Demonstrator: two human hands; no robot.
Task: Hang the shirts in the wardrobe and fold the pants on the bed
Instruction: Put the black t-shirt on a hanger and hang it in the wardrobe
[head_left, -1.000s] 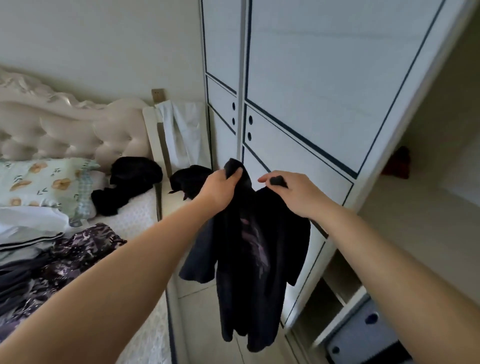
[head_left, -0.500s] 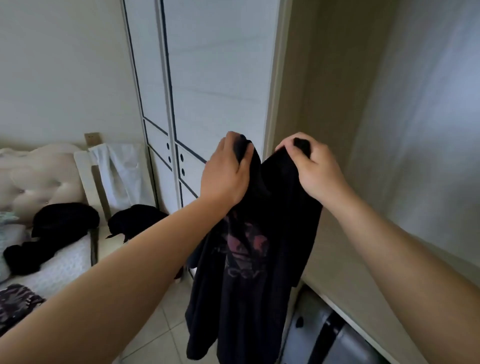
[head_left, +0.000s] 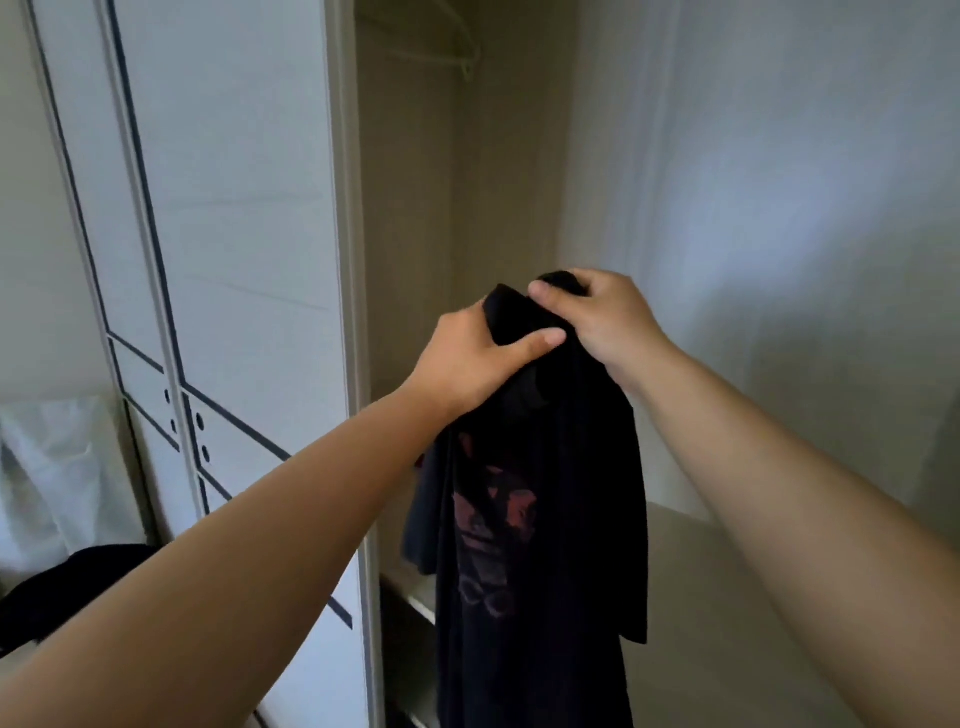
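Before the open wardrobe (head_left: 415, 208), beside its white door (head_left: 234, 234), a black T-shirt (head_left: 561, 571) hangs bunched at its top. The left hand (head_left: 467, 358) and right hand (head_left: 608, 317), nearly touching, each have their grip clamped on that top. The shirt's faded red print (head_left: 493, 519) is unreadable.

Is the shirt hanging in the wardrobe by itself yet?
No: the left hand and right hand both grip the top of the shirt, holding it up at the open wardrobe.

Hands: two, left hand (head_left: 467, 364) and right hand (head_left: 608, 322). Black shirt (head_left: 545, 519): one. Wardrobe (head_left: 234, 208): one. Left of wardrobe: one white cloth (head_left: 57, 467), one dark garment (head_left: 67, 587).
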